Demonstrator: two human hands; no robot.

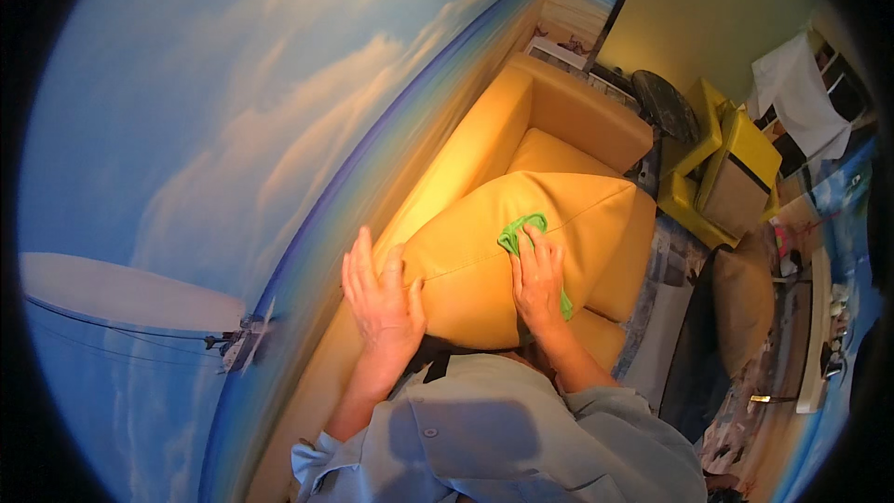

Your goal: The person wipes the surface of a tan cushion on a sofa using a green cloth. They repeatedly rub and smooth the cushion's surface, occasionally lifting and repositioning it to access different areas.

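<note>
A large yellow leather-like cushion [468,293] with a seam across it lies tilted in front of me on a yellow sofa [587,108]. My right hand [539,279] presses a green cloth [515,236] onto the cushion's upper face. Part of the cloth shows above the fingers, and another bit sticks out beside the wrist. At the cushion's left corner is my left hand [383,297], its fingers spread and the thumb side against the edge. No cloth shows in it.
A wall painted with sky, sea and a boat [241,342] runs along the sofa's back. To the right are a dark round table [665,106], stacked yellow seat pieces [740,175], a brown cushion [744,307] and a white cloth [803,94] over a rack.
</note>
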